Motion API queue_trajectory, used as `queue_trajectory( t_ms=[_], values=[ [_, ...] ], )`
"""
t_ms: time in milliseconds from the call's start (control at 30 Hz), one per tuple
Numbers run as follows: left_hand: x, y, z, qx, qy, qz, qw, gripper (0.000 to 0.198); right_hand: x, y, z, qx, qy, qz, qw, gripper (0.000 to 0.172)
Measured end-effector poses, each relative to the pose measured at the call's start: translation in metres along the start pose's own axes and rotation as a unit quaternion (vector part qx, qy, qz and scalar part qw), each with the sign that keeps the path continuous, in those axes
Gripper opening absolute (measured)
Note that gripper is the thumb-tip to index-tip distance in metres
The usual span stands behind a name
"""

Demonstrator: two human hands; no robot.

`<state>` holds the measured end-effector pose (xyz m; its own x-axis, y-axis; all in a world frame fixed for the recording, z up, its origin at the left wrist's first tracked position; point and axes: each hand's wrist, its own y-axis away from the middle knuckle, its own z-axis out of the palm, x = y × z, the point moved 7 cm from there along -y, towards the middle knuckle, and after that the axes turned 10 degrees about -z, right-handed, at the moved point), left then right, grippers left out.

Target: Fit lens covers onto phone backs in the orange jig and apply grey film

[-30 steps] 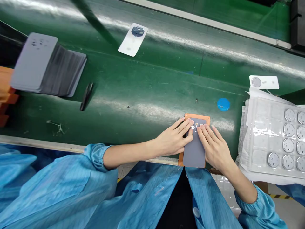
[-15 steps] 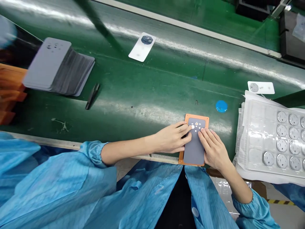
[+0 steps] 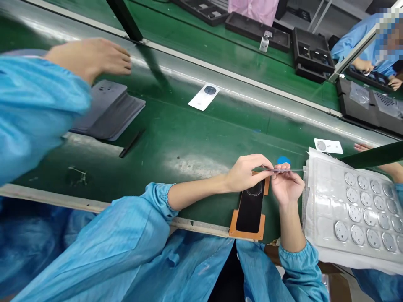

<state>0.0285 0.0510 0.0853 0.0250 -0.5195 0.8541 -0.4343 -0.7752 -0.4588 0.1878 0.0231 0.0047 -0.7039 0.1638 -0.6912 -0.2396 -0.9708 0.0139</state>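
Note:
Both my hands hold a thin grey plate (image 3: 285, 170) edge-on, just above an orange jig (image 3: 249, 208) with a black recess. My left hand (image 3: 248, 173) pinches the plate's left end with closed fingers. My right hand (image 3: 286, 184) grips it from below, fingers curled. The jig lies at the near edge of the green belt (image 3: 201, 138), its recess bare.
A stack of grey plates (image 3: 107, 110) and a black tool (image 3: 130, 144) lie on the left. A co-worker's hand (image 3: 91, 56) and blue sleeve reach over that stack. A clear blister tray (image 3: 355, 205) of round parts sits on the right. A white plate (image 3: 204, 97) rides the belt.
My hands have lifted the grey plate off the orange jig and turned it edge-on. The view has tilted up. A co-worker's arm has come in at upper left.

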Motion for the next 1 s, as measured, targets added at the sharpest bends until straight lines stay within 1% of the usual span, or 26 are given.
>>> queue_trajectory(
  t_ms=[67, 133, 200, 267, 333, 433, 533, 633, 700, 800, 867, 900, 933, 1000],
  values=[
    [0.006, 0.005, 0.002, 0.011, -0.042, 0.051, 0.998, 0.009, 0.007, -0.001, -0.007, -0.012, 0.031, 0.000, 0.999, 0.006],
    [0.011, 0.009, 0.002, 0.022, -0.080, 0.089, 0.993, 0.011, 0.009, 0.000, -0.012, -0.026, 0.089, -0.010, 0.996, 0.003],
    [0.014, 0.012, 0.001, 0.030, -0.118, 0.111, 0.986, 0.013, 0.009, 0.001, -0.016, -0.047, 0.151, -0.016, 0.987, 0.006],
    [0.015, 0.012, 0.001, 0.030, -0.162, 0.116, 0.979, 0.015, 0.008, 0.001, -0.017, -0.076, 0.198, -0.022, 0.977, 0.011],
    [0.015, 0.012, 0.003, 0.017, -0.203, 0.119, 0.972, 0.017, 0.006, 0.001, -0.017, -0.105, 0.229, -0.040, 0.967, 0.016],
    [0.013, 0.009, 0.006, -0.012, -0.232, 0.118, 0.965, 0.021, 0.001, 0.000, -0.021, -0.112, 0.259, -0.082, 0.956, 0.020],
    [0.009, 0.007, 0.004, -0.021, -0.221, 0.103, 0.970, 0.022, -0.003, 0.000, -0.026, -0.105, 0.259, -0.106, 0.954, 0.020],
    [0.007, 0.007, 0.004, -0.019, -0.198, 0.100, 0.975, 0.022, -0.004, 0.001, -0.027, -0.107, 0.232, -0.102, 0.962, 0.022],
    [0.005, 0.007, 0.003, -0.011, -0.182, 0.096, 0.979, 0.023, -0.004, 0.003, -0.025, -0.112, 0.235, -0.108, 0.959, 0.023],
    [-0.001, 0.005, 0.000, 0.005, -0.139, 0.065, 0.988, 0.023, -0.002, 0.006, -0.019, -0.107, 0.246, -0.134, 0.954, 0.020],
    [-0.007, 0.003, -0.003, 0.010, -0.087, 0.014, 0.996, 0.021, -0.001, 0.008, -0.014, -0.082, 0.245, -0.154, 0.954, 0.015],
    [-0.012, 0.002, -0.003, 0.008, -0.061, -0.025, 0.998, 0.021, -0.001, 0.009, -0.011, -0.063, 0.252, -0.169, 0.951, 0.016],
    [-0.018, 0.002, -0.003, 0.002, -0.035, -0.074, 0.997, 0.022, -0.003, 0.011, -0.009, -0.038, 0.265, -0.190, 0.944, 0.020],
    [-0.034, 0.004, 0.001, -0.018, 0.016, -0.177, 0.984, 0.025, -0.010, 0.015, -0.005, 0.018, 0.295, -0.239, 0.925, 0.033]
  ],
)
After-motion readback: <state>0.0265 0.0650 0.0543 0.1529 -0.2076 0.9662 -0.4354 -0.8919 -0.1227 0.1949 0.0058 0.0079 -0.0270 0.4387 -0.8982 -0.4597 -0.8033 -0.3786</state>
